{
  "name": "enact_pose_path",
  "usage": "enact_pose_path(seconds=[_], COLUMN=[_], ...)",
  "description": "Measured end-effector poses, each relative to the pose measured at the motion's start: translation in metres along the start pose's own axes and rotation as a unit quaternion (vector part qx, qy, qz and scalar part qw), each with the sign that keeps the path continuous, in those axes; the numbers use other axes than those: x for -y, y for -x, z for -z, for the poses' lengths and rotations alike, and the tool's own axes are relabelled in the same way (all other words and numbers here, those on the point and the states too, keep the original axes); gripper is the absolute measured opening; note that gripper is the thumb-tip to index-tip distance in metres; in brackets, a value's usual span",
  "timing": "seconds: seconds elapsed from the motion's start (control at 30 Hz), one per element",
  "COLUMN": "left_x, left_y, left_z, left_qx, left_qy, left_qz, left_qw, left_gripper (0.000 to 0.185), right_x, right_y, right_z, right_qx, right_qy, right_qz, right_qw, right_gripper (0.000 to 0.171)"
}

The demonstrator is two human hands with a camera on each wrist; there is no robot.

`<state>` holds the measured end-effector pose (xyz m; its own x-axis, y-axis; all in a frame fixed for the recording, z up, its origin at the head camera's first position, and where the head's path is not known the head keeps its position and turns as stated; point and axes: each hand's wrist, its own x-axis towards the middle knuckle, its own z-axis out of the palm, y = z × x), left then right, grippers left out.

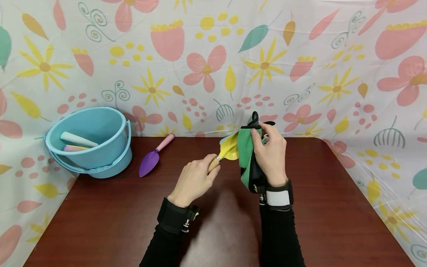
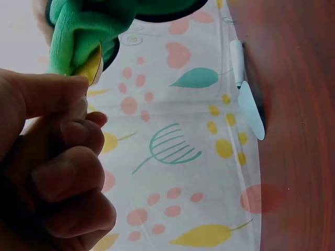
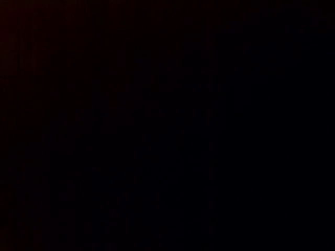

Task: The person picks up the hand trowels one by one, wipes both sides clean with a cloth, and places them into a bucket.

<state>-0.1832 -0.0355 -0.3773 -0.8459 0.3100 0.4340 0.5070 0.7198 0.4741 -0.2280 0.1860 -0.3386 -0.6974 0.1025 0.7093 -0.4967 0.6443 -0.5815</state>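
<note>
Bucket (image 1: 90,142) at 9 o'clock w/ tools inside, purple trowel (image 1: 151,159) beside it. L hand (image 1: 195,181) grips yellow trowel (image 1: 230,149) by its wood handle, mid-table. R hand (image 1: 271,155) pinches green cloth (image 1: 246,148) round blade. Step: wiping, prob. Next needs steady grip, cloth drawn along blade.

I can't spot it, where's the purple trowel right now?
In the head view, the purple trowel lies on the table left of the left hand, just right of the blue bucket.
</note>
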Motion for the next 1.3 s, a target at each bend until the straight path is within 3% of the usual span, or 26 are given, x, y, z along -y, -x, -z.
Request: enact_pose_path(seconds=[0.3,0.43,0.57,0.63,0.7,0.8,0.9,1.3], left_x=[0.006,0.007,0.006,0.005,0.004,0.003,0.002,-0.006], left_y=[0.002,0.003,0.003,0.002,0.002,0.0,0.001,0.0], left_z=[0.012,0.016,0.019,0.019,0.018,0.016,0.014,0.009], left_qx=[-0.005,-0.005,-0.005,-0.002,0.002,0.01,0.01,-0.003], left_qy=[0.044,0.1,0.165,0.186,0.202,0.223,0.228,0.221], left_qz=[0.01,0.024,0.029,0.027,0.021,0.011,0.006,0.014], left_qw=[0.999,0.9947,0.9858,0.9822,0.9792,0.9748,0.9735,0.9753], left_gripper=[0.022,0.025,0.026,0.026,0.028,0.031,0.032,0.035], right_x=[-0.005,-0.006,-0.004,0.001,0.007,0.02,0.032,0.049], right_y=[-0.002,-0.001,-0.001,-0.001,-0.001,0.001,0.004,0.011], right_z=[0.003,0.003,0.003,0.001,-0.003,-0.009,-0.016,-0.027], right_qx=[-0.052,-0.066,-0.055,-0.035,-0.011,0.021,0.043,0.119], right_qy=[0.006,0.008,-0.024,-0.075,-0.14,-0.242,-0.305,-0.37], right_qz=[-0.059,-0.092,-0.114,-0.122,-0.128,-0.131,-0.13,-0.146], right_qw=[0.997,0.994,0.992,0.989,0.982,0.961,0.943,0.91], right_gripper=[0.034,0.037,0.038,0.037,0.036,0.033,0.03,0.032])
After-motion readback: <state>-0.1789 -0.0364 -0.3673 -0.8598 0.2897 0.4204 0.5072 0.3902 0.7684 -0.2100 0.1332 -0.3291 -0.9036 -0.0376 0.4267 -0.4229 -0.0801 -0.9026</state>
